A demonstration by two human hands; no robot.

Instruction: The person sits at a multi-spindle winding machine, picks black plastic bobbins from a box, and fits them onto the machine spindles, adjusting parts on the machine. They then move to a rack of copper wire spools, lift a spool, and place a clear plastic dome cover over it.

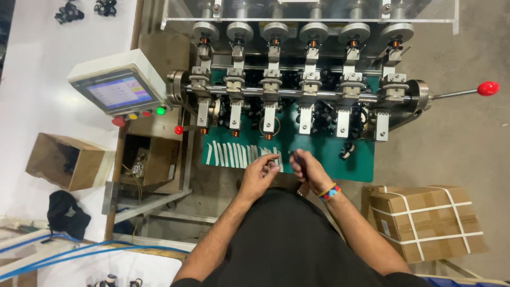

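Head view: left hand (258, 171) pinches small pale piece (275, 158), maybe tape strip, fingers narrow. Right hand (308, 169) curled loosely, contents unclear. Both over green mat (319, 151); white strips (234, 154) in row at 9 o'clock. Six-station winding machine (303, 93) at 12. Strapped carton (425, 220) at 4, open carton (69, 159) at 9, touchscreen panel (117, 87) at 10.

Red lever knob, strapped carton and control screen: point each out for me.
red lever knob (487, 88), head view, on the middle of the ball.
strapped carton (425, 220), head view, on its top face.
control screen (118, 91), head view, on the lit display.
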